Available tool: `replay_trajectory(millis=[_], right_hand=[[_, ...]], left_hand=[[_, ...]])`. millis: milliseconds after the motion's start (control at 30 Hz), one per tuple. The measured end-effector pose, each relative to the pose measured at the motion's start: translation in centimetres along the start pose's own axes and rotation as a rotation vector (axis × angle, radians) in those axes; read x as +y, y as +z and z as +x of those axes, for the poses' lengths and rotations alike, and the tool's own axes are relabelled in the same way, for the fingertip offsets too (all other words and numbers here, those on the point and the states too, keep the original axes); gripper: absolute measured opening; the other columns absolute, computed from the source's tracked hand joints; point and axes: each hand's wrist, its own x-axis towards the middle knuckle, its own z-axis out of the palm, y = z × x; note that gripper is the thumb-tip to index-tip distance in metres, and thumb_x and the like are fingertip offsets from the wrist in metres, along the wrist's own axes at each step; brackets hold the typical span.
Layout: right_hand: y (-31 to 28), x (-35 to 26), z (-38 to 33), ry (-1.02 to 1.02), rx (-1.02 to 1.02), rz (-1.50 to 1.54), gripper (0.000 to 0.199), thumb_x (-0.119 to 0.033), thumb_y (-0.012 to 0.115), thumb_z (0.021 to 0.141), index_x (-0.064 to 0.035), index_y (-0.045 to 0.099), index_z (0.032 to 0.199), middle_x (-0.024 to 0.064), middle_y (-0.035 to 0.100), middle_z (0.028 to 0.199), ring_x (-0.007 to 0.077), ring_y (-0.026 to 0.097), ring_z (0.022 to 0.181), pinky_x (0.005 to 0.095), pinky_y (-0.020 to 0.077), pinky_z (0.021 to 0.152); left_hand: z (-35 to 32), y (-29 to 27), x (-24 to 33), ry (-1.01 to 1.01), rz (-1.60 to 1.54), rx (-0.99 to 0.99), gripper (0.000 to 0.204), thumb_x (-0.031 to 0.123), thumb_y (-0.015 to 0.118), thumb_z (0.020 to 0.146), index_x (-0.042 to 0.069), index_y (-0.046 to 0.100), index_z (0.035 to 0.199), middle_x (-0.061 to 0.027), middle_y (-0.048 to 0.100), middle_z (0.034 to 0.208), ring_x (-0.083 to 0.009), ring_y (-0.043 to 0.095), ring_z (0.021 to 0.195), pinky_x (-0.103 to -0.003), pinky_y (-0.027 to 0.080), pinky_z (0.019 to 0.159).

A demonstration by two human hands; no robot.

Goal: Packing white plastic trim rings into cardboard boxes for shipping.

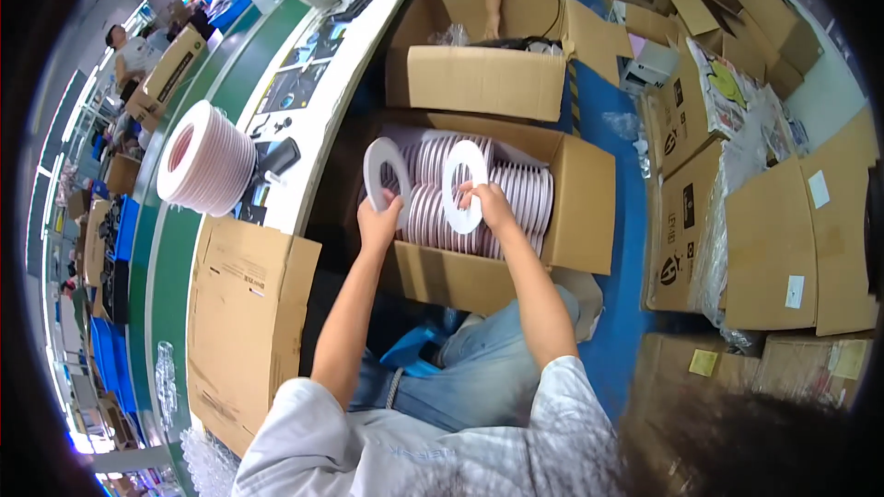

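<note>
The left hand (378, 219) has its fingers closed on the lower rim of a smooth, flat white ring (372, 170); the right hand (494, 207) grips a second ring (467, 149) near its lower right, fingertips in the hole. Both rings are held apart over an open cardboard box (586, 207), where pale, pinkish rings (525, 193) stand packed in rows. The box's right flap leans outward; the counter's (311, 124) long edge runs along its left.

Flat white ring-shaped discs (448, 189) are seen; pale pink and white bands are shown by the round stacked reels (232, 164); brown is worn by the open cardboard box (587, 202).
</note>
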Motion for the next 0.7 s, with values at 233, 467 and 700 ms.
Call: replay_trajectory(millis=[233,467,700], right_hand=[[0.0,-1.2,-0.5,0.018,0.012,0.669,0.047,-0.018,0.037,0.085,0.0074,0.048,0.124,0.0138,0.058,0.109,0.0223,0.057,0.100,0.0349,0.0455,0.091],[0.1,-1.4,-1.5,0.185,-0.259,0.526,0.048,-0.017,0.041,0.088,0.0085,0.043,0.129,0.0123,0.058,0.111,0.0225,0.058,0.103,0.0332,0.0492,0.088],[-2.0,-0.9,-0.2,0.152,0.064,-0.310,0.044,-0.026,0.070,0.079,0.0088,0.061,0.104,0.0118,0.064,0.081,0.0178,0.064,0.068,0.0279,0.0536,0.060]], left_hand=[[-2.9,3.1,-3.9,-0.570,-0.928,-0.156,0.060,0.039,0.054,0.093,-0.008,0.041,0.127,-0.0186,0.058,0.114,-0.0297,0.062,0.098,-0.038,0.049,0.088],[-3.6,5.3,-0.9,-0.581,-1.258,-0.290,0.062,0.049,0.046,0.093,0.004,0.037,0.134,-0.0113,0.056,0.121,-0.0249,0.055,0.113,-0.040,0.043,0.099],[-4.0,3.1,0.3,-0.404,-1.445,-0.333,0.035,0.021,0.056,0.093,0.003,0.047,0.121,-0.0060,0.060,0.094,-0.0229,0.060,0.094,-0.041,0.049,0.089]])
